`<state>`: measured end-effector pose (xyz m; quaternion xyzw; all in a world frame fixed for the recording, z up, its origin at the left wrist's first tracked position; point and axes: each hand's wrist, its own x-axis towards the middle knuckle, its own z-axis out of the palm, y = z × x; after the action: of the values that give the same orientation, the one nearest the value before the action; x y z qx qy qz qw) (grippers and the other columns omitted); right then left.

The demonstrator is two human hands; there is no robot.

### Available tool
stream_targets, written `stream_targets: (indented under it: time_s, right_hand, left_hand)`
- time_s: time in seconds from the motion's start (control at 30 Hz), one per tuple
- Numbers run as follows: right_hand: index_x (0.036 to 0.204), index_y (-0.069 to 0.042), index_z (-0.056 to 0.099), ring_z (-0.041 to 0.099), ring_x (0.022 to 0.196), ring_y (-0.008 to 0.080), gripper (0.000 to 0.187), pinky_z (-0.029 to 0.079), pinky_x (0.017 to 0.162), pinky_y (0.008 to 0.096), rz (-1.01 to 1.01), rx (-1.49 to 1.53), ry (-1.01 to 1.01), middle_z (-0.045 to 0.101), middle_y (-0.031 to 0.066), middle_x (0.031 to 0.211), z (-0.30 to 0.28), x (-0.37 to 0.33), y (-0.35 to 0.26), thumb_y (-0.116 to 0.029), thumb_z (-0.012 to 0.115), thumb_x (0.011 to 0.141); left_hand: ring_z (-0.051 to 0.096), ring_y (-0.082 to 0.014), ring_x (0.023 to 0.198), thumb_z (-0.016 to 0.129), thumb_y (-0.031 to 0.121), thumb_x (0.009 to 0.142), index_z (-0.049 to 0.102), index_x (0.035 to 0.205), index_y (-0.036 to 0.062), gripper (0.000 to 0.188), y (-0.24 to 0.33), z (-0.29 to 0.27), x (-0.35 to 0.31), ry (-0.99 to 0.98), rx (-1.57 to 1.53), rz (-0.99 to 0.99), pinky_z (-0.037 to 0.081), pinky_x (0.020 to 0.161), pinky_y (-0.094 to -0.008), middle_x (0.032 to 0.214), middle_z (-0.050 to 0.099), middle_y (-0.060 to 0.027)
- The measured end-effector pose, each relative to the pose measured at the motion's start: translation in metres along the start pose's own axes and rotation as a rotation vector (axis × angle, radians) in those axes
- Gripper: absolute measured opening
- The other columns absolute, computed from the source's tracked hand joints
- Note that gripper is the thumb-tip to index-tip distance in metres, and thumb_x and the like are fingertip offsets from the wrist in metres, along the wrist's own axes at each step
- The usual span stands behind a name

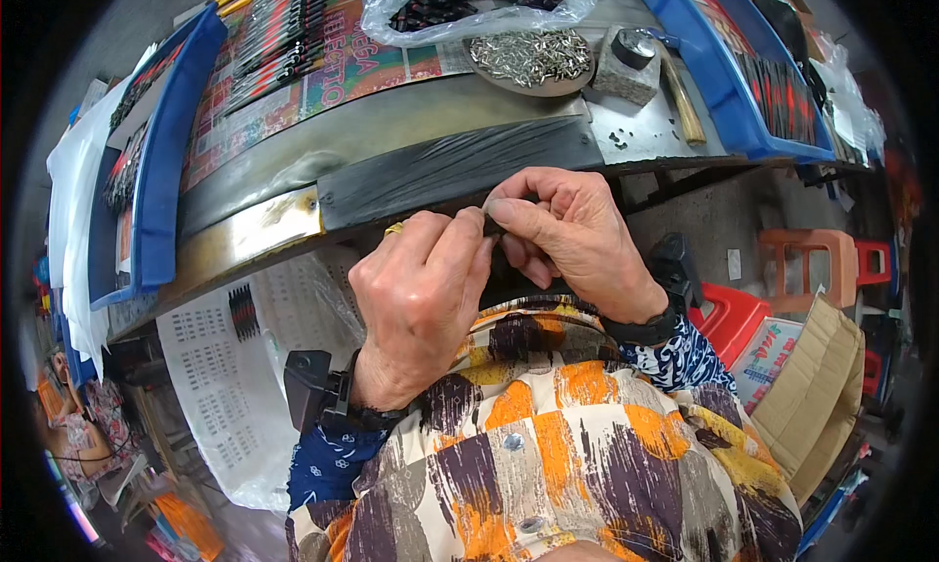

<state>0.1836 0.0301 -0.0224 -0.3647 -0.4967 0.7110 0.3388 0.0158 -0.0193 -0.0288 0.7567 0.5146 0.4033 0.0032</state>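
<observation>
My left hand (416, 293), with a yellow ring on one finger, is closed at the near edge of the workbench. Fingertip to fingertip with it, my right hand (577, 244) pinches too. Between them shows a small dark piece (492, 225), mostly covered by the fingers, so I cannot tell its kind. Just beyond the hands runs a black strip (460, 176) along the bench edge. Farther back stands a shallow bowl (518, 89) heaped with small silver metal pieces (538, 55). Beside it a stone block (626, 78) carries a dark round piece (634, 45).
A wooden handle (682, 102) lies right of the block. Blue trays (156, 200) (685, 58) of slim black-and-red sticks flank the bench. More sticks (279, 39) lie at the back left, by a plastic bag (381, 9) of black parts. A red stool (729, 317) and cardboard (812, 396) stand right.
</observation>
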Motion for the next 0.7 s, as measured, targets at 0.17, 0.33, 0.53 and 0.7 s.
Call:
stream_targets:
  time_s: [0.17,0.33,0.53,0.7]
  right_hand:
    - [0.095,0.002,0.063,0.048,0.047,0.0035,0.016,0.036,0.041,0.0166,-0.068,0.014,0.052,0.058,0.0011,0.063,0.004,0.001,0.007,-0.014,0.062,0.095]
    - [0.093,0.002,0.063,0.050,0.049,0.0032,0.017,0.037,0.042,0.0165,-0.090,0.007,0.046,0.059,0.0011,0.063,0.002,0.003,0.012,-0.015,0.062,0.096]
    - [0.096,0.001,0.063,0.053,0.052,0.0035,0.022,0.041,0.044,0.0166,-0.113,0.036,0.017,0.060,0.0017,0.066,0.000,0.007,0.013,-0.020,0.063,0.096]
    - [0.102,0.003,0.063,0.054,0.055,0.0037,0.019,0.042,0.046,0.0171,-0.144,-0.098,0.115,0.063,0.0026,0.073,-0.007,0.005,0.004,-0.015,0.062,0.095]
  left_hand:
    - [0.060,-0.0250,0.061,0.075,0.003,0.070,0.068,0.095,0.0027,0.026,-0.001,0.001,0.001,0.019,0.002,0.021,0.049,0.054,-0.0348,0.074,0.058,-0.0079]
    - [0.060,-0.0258,0.062,0.075,0.003,0.070,0.068,0.095,0.0027,0.026,-0.001,0.003,0.001,0.008,0.014,0.013,0.049,0.055,-0.0349,0.074,0.059,-0.0086]
    - [0.062,-0.0286,0.064,0.075,0.003,0.071,0.067,0.091,0.0032,0.021,-0.003,-0.001,0.003,-0.045,-0.061,-0.108,0.050,0.056,-0.0350,0.075,0.061,-0.0110]
    - [0.063,-0.0293,0.064,0.075,0.002,0.074,0.066,0.090,0.0015,0.019,-0.007,-0.005,0.009,-0.074,-0.195,-0.194,0.051,0.057,-0.0343,0.076,0.063,-0.0130]
